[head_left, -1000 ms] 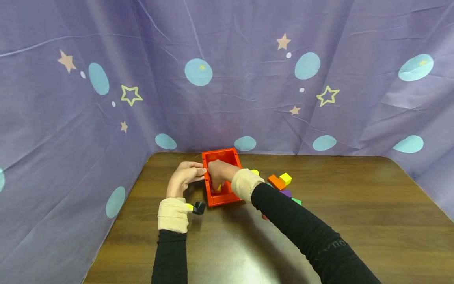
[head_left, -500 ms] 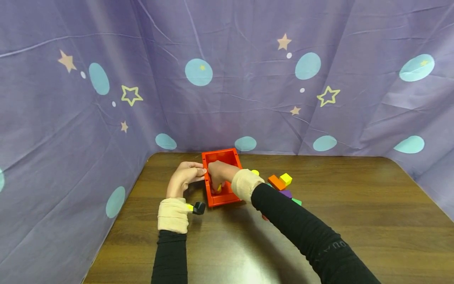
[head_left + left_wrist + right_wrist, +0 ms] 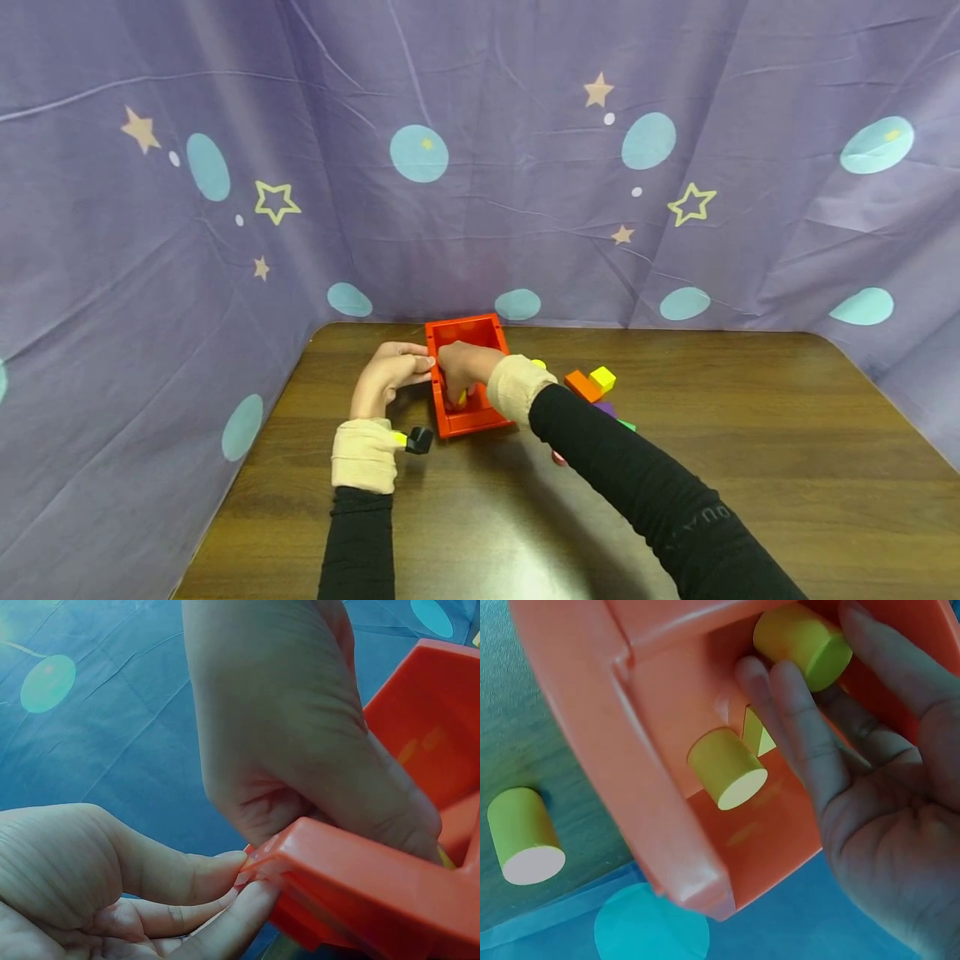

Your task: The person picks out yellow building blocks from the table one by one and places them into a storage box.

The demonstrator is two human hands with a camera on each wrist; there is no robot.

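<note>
My left hand (image 3: 392, 373) pinches the left rim of a red plastic bin (image 3: 476, 422) between thumb and fingers, seen close up in the left wrist view. Inside that bin, my right hand (image 3: 468, 367) reaches down with a yellow cylinder block (image 3: 799, 645) between thumb and fingertips. Another yellow cylinder (image 3: 724, 769) lies in the bin, with a small yellow pointed block (image 3: 759, 733) beside it, partly hidden by the fingers. From the head view, the right hand hides most of the bin's inside.
To the right of the bin on the wooden table (image 3: 750, 467) lie an orange block (image 3: 582, 386), a yellow cube (image 3: 602, 379), a purple block (image 3: 605, 409) and a green block (image 3: 627, 425). Another yellow cylinder (image 3: 526, 836) stands outside the bin. The right sleeve partly covers a red piece (image 3: 558, 457).
</note>
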